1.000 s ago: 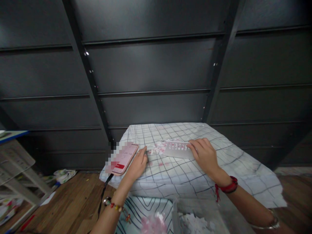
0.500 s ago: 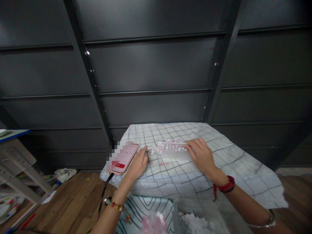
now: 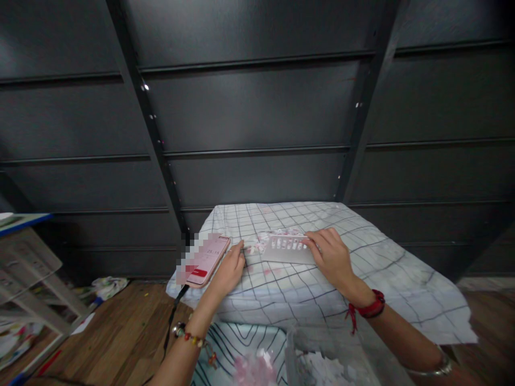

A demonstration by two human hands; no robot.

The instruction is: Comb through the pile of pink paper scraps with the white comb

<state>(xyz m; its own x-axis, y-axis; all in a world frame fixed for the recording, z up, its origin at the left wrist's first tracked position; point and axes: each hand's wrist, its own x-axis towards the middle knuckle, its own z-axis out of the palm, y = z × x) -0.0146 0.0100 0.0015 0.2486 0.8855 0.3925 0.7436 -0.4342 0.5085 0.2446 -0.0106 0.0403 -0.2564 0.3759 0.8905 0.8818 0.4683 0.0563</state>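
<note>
Dark metal panels form a wall (image 3: pixel 249 107) across the whole far side, above a brown wooden floor (image 3: pixel 129 321). Before it stands a counter draped in a white, dark-gridded cloth (image 3: pixel 374 316). At far left is part of a pale shelf unit (image 3: pixel 30 268).

On the near side, below the counter's edge, are a pale cloth with dark wavy stripes (image 3: pixel 257 333) and, just to its right, a clear plastic box (image 3: pixel 293 356). White scraps (image 3: pixel 324 369) lie in the box; a shiny pink bundle (image 3: pixel 254 369) sits over the striped cloth, partly cut off.

Two bare hands reach in. The right hand (image 3: pixel 332 257) is narrowed, pinching the right end of a white slotted plate (image 3: pixel 284 256). Its long axis runs left to right across the counter's middle, leading from the right hand towards the left hand (image 3: pixel 230 267), a gap between them; the right is nearer, touching it. The left hand rests with fingers extended, nothing visible in it, just right of a pink phone (image 3: pixel 208 261).

Smallest are pink and white bits (image 3: pixel 259 244), heaped along the plate's far edge and past its left end.
</note>
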